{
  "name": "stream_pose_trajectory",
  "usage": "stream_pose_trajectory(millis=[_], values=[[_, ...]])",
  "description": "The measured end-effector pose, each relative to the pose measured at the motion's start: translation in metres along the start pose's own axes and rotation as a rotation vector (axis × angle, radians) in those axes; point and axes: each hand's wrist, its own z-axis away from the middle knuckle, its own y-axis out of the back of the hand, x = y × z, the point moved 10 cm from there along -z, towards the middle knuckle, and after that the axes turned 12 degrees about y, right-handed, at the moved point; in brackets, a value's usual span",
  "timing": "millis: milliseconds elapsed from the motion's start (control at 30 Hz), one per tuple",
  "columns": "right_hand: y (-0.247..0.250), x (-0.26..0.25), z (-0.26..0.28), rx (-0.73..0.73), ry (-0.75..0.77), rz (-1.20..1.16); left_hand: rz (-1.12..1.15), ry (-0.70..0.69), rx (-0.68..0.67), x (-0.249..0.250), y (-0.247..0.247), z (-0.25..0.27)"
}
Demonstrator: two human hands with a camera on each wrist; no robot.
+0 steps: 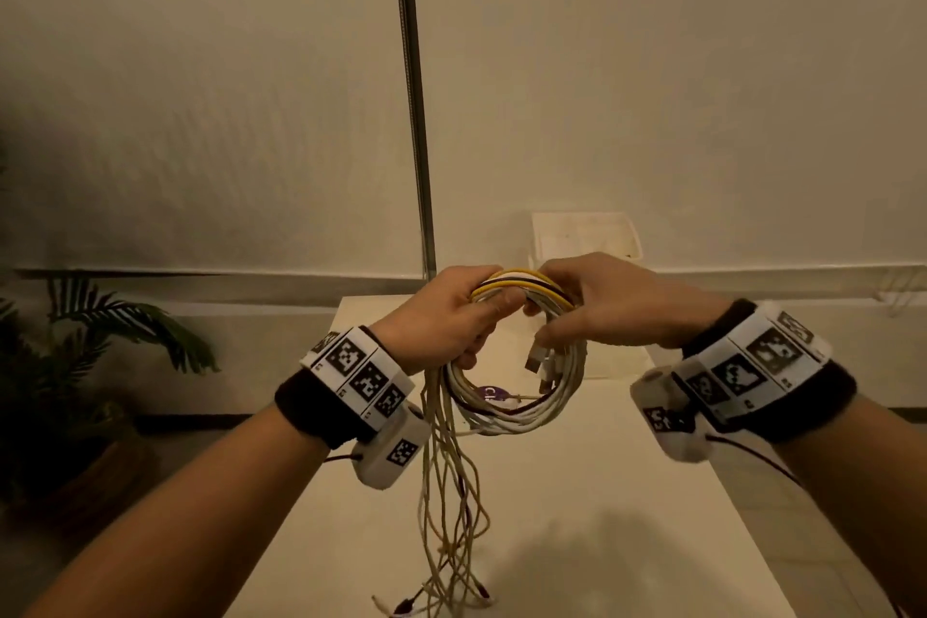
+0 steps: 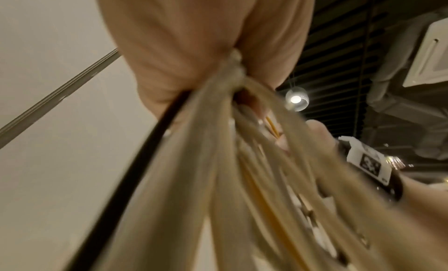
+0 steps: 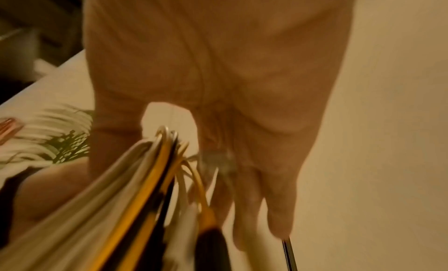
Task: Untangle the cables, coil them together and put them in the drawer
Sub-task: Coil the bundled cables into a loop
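Note:
A coil of white, yellow and dark cables [image 1: 521,366] hangs upright in the air above a white table [image 1: 577,492]. My left hand [image 1: 451,316] grips the coil's upper left, thumb over the strands. My right hand [image 1: 597,301] pinches the coil's upper right, fingers curled round the cables. Several loose cable tails [image 1: 446,507] hang from under the left hand down to the table, their plug ends lying near the front. In the left wrist view the cables [image 2: 218,160] fan out blurred from the left hand [image 2: 194,55]. In the right wrist view the right hand [image 3: 218,83] is over the cables [image 3: 145,189].
A white open box [image 1: 587,236] stands at the back of the table against the wall. A dark vertical rail [image 1: 416,115] runs up the wall. A potted plant [image 1: 100,341] stands to the left of the table.

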Motion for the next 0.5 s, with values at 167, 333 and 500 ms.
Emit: stream_pose_trajectory(millis=[167,333,500], values=[[0.001,-0.015,-0.011,0.015,0.016,-0.064,-0.181,-0.086,-0.005,0.031,0.002,0.001],[0.01,-0.012,-0.012,0.33,0.049,-0.372,0.016,-0.134,0.127,0.041,0.02,0.002],[0.012,-0.006,-0.011,0.482,0.044,-0.496,0.27,-0.077,0.068,0.015,0.012,0.007]])
